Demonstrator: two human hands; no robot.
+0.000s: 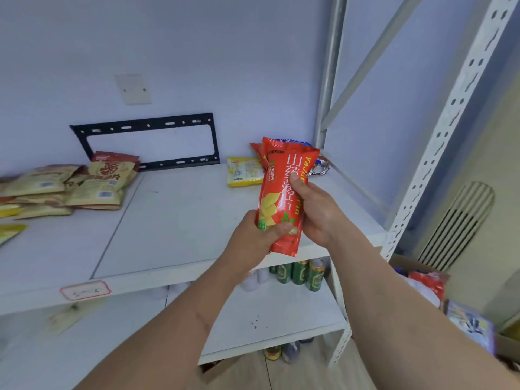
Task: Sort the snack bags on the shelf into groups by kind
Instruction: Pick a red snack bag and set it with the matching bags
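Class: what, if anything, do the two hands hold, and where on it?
Both hold one red crisp bag: left hand grips its lower end, right hand its middle right edge.

Shelf label (85, 290) writing blurred; left bag pile (17, 192) cut by edge.

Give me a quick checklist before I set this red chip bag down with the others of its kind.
1. Red chip bag held in both hands: ok; left hand low, right hand mid-bag.
2. Matching red bag at the shelf's back right: ok.
3. Bare shelf near it: ok.
4. Yellow bag beside that red one, different kind: not ok.
5. Tan bags grouped left: ok.
6. Blue packet behind, kind: cannot tell.
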